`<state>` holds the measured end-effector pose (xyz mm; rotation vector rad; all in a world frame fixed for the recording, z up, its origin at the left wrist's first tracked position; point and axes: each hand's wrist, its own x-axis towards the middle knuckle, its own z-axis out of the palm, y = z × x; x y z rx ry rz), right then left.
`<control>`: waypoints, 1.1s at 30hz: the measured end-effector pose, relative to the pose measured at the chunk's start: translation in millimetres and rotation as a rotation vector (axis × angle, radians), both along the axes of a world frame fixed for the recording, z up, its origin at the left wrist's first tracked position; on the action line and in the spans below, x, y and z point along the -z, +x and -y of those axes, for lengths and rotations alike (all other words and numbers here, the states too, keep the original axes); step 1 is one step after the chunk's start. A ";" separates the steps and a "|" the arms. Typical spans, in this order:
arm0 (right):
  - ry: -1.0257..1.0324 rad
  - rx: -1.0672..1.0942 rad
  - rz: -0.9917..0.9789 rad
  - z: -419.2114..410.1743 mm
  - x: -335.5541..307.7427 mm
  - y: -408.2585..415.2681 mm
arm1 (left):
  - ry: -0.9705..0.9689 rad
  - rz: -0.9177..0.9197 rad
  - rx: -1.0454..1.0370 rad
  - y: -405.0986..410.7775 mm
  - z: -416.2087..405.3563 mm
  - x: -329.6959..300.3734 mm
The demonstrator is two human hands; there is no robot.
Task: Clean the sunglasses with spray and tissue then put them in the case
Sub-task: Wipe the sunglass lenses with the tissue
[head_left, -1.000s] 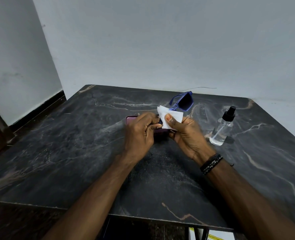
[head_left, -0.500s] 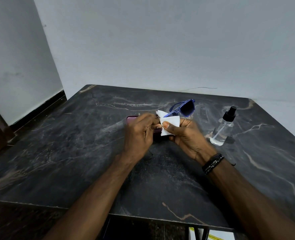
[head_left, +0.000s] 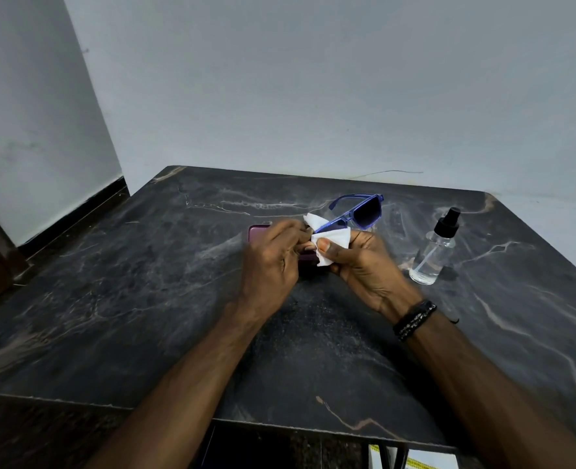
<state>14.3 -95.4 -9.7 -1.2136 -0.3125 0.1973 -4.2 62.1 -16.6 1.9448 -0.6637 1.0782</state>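
Blue-framed plastic sunglasses [head_left: 357,213] carry dark lenses; beside them, a white crumpled tissue [head_left: 334,239], purple glossy case [head_left: 259,231], clear black-capped spray bottle [head_left: 433,253], black marble-veined tabletop [head_left: 144,299].

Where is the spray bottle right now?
In the head view, the spray bottle stands upright on the dark table, untouched, just right of the right hand and the sunglasses.
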 end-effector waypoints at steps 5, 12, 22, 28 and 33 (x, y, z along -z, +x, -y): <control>-0.033 0.118 -0.005 -6.1 1.4 -1.5 | 0.004 -0.002 -0.026 1.3 1.3 1.3; 0.076 0.039 -0.004 -4.9 -5.1 -4.8 | -0.059 0.007 -0.045 5.9 1.3 4.0; -0.034 0.111 -0.018 -3.9 -3.2 -3.8 | -0.003 -0.030 -0.056 4.1 3.3 2.7; 0.015 0.143 -0.042 -6.8 -10.7 -4.4 | -0.024 -0.026 -0.058 5.4 3.1 4.2; 0.031 0.089 -0.042 -2.6 -11.6 -5.8 | -0.039 -0.024 -0.051 6.2 1.1 3.9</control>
